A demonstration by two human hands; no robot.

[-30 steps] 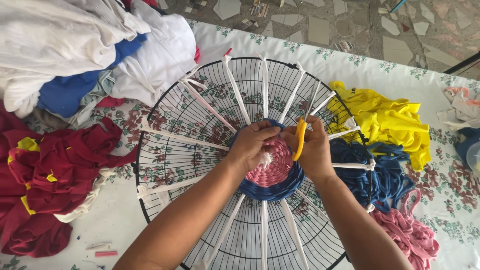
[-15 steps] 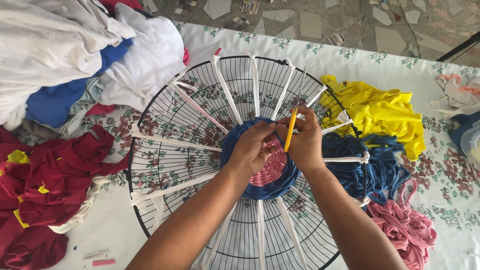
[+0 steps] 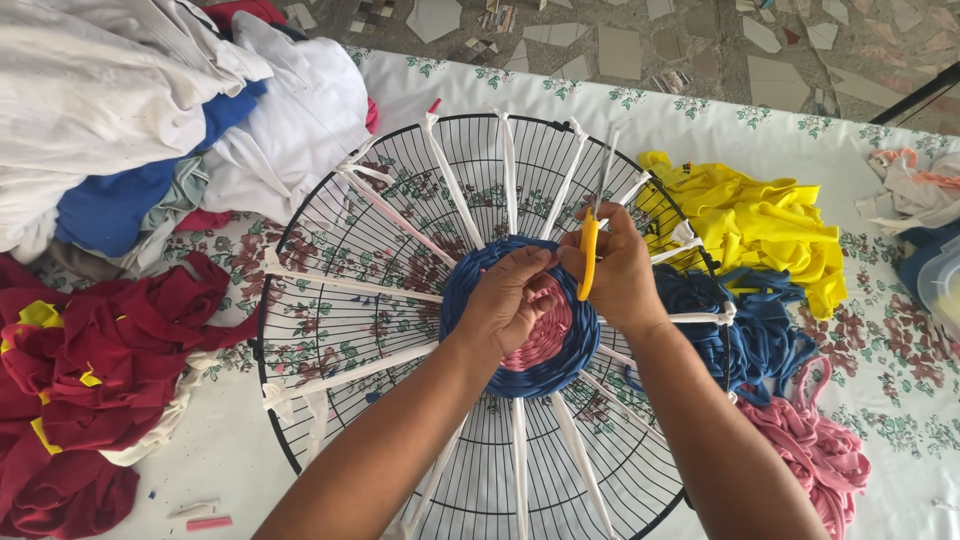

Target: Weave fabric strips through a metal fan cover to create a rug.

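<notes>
A round black wire fan grille [image 3: 340,300] lies flat on a floral tablecloth, with white fabric strips [image 3: 450,180] strung across it like spokes. At its hub sits a woven disc [image 3: 520,370], pink in the centre and ringed with dark blue. My left hand [image 3: 510,300] presses on the disc and pinches fabric at its upper edge. My right hand [image 3: 625,275] holds yellow-handled scissors [image 3: 590,250], blades pointing up and away, right beside the left fingertips.
Piles of cloth surround the grille: white and blue garments [image 3: 150,110] at upper left, dark red fabric [image 3: 90,370] at left, yellow fabric [image 3: 760,220], blue strips [image 3: 760,330] and pink strips [image 3: 815,450] at right. A clear plastic container [image 3: 940,285] sits at the right edge.
Both hands have stayed at the hub. The scissors have tilted more upright, with the blades now raised above my right hand. The view has shifted slightly.
</notes>
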